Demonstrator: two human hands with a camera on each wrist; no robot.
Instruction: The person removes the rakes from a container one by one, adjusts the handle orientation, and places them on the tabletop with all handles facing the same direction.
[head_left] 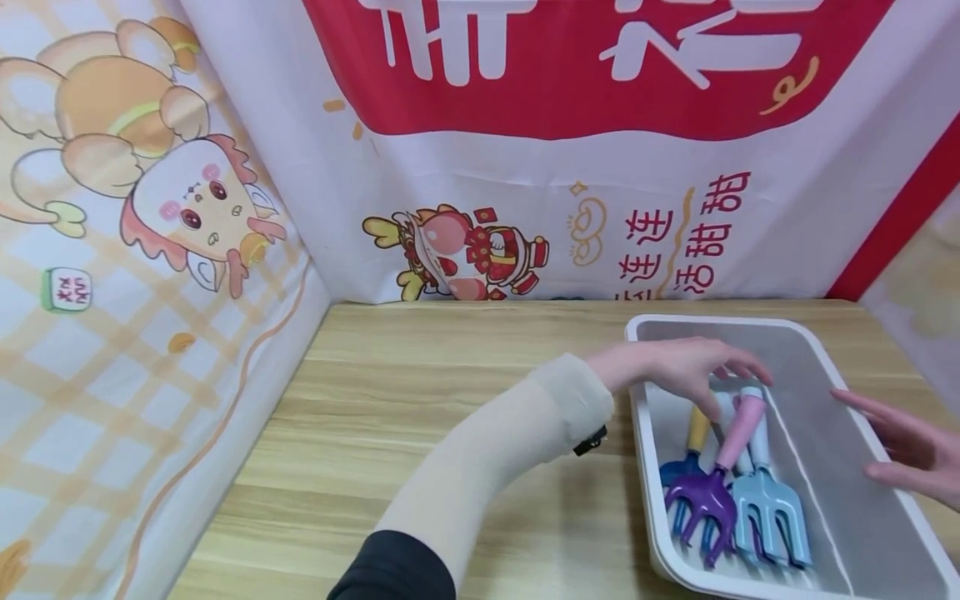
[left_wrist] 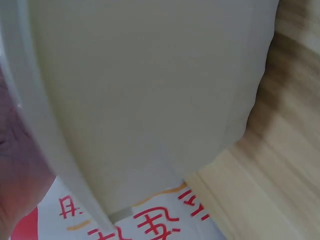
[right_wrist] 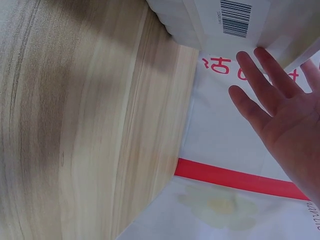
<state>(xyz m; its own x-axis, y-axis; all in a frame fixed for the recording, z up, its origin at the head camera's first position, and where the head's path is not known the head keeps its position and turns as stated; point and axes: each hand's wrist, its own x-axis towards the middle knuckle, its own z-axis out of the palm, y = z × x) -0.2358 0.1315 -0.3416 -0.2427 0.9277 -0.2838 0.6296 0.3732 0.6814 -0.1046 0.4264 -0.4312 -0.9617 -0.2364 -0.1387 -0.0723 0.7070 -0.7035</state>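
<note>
My left hand reaches over the near-left rim of a white plastic bin, fingers loosely bent above several small garden forks. Closest to its fingers and thumb is the pink handle of a purple garden fork, which lies on top. Beside that lies a light blue garden fork; partly beneath is a dark blue tool with a yellow handle. My right hand is at the bin's right rim, thumb and fingers spread. In the right wrist view its fingers extend straight by the bin's outer wall, near a barcode label.
The bin stands on a wood-grain table, toward its right side. A printed cloth hangs along the back, and another patterned cloth covers the left side. The left wrist view mostly shows the bin's outer wall.
</note>
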